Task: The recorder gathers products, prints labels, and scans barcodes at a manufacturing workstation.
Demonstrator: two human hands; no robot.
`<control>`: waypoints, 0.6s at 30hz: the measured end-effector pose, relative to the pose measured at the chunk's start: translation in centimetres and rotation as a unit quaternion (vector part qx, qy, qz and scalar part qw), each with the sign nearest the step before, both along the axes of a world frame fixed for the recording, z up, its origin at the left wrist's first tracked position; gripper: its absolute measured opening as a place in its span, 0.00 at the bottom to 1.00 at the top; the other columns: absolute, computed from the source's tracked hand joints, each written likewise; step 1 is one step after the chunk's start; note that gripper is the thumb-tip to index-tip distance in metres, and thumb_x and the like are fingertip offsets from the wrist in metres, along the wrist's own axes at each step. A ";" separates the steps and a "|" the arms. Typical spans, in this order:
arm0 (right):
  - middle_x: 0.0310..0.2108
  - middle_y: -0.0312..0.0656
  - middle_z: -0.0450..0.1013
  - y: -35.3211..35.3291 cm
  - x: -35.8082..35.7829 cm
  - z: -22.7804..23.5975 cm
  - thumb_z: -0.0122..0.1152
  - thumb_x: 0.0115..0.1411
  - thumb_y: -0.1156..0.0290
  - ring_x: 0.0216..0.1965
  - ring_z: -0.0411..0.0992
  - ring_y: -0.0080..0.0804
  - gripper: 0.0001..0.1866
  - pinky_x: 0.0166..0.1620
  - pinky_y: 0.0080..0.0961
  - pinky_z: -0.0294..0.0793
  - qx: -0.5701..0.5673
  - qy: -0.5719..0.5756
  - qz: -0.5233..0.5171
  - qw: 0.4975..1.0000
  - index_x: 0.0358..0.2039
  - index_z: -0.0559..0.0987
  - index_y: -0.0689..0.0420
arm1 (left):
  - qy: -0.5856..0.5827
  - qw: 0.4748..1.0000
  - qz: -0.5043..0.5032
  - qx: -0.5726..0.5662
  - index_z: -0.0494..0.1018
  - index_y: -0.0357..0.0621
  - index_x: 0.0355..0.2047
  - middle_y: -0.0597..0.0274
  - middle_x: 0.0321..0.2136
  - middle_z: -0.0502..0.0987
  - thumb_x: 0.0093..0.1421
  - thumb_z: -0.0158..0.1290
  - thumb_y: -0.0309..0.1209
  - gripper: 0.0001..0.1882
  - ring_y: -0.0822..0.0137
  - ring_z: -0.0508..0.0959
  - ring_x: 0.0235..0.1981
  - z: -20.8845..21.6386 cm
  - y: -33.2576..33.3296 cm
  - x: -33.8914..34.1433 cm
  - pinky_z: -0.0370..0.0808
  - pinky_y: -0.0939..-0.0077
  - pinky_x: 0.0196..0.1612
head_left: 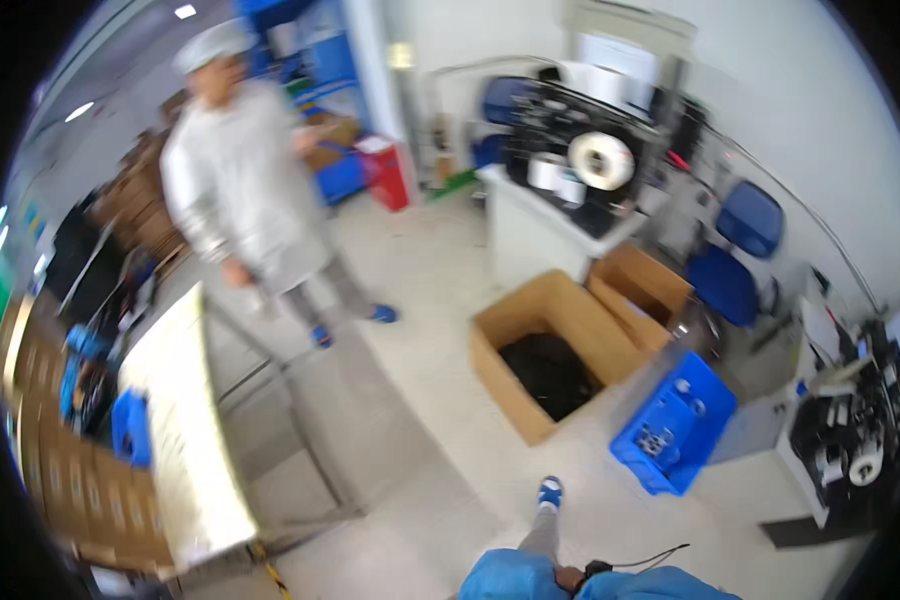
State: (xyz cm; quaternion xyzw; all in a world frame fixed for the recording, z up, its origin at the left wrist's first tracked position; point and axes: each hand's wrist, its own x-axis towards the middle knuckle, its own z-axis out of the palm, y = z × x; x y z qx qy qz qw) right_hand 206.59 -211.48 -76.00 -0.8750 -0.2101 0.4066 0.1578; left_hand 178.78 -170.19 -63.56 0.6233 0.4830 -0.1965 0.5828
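A small black object [598, 568] is sitting at the wearer's hands [570, 578], on the near side of the large carton [590, 340], with a thin black cable [660, 555] trailing loose to the right. Principal hazard, in this inspector's judgement: the free cable could be snagging on the blue crate [705, 430], just right of the carton, should the wearer pass close, and a tug could be pulling the object loose. Second hazard: a slippered foot [550, 495] is pointing towards the carton's near side, so a careless stride could be catching its wall. Farther out, a co-worker [245, 180] is standing beyond and left of the carton, and a pale-topped table [175, 400] is flanking it on the left; any sideways step is therefore calling for care. As to pose, both blue sleeves [515, 575] are angling inward, nearer the wearer than the carton, and the hands are resting low and close to the body. Only a patch of skin is showing; whether the fingers are gripping or merely touching the object, and which hand is showing, cannot be told.
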 end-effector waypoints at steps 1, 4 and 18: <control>0.35 0.54 0.79 3.3 -2.4 0.0 0.51 0.62 0.58 0.40 0.76 0.56 0.19 0.44 0.49 0.75 0.011 -0.004 0.029 0.999 0.34 0.82 0.61 | -0.003 0.999 0.033 0.002 0.74 0.38 0.35 0.60 0.27 0.77 0.62 0.54 0.35 0.11 0.68 0.77 0.26 -0.7 1.1 -5.4 0.74 0.73 0.29; 0.36 0.54 0.79 16.0 -9.4 1.0 0.51 0.62 0.58 0.41 0.76 0.55 0.19 0.45 0.48 0.75 0.050 0.001 0.197 0.979 0.34 0.82 0.61 | -0.001 0.978 0.209 0.013 0.74 0.38 0.35 0.61 0.26 0.77 0.61 0.54 0.34 0.10 0.69 0.76 0.26 -1.1 -0.1 -22.8 0.74 0.74 0.28; 0.38 0.55 0.79 63.4 -41.9 12.6 0.52 0.61 0.58 0.43 0.77 0.52 0.19 0.47 0.44 0.75 0.035 0.094 0.670 0.735 0.37 0.82 0.61 | -0.074 0.624 0.778 0.000 0.77 0.38 0.37 0.59 0.29 0.79 0.61 0.56 0.36 0.12 0.68 0.80 0.30 -1.5 -7.0 -46.5 0.77 0.74 0.30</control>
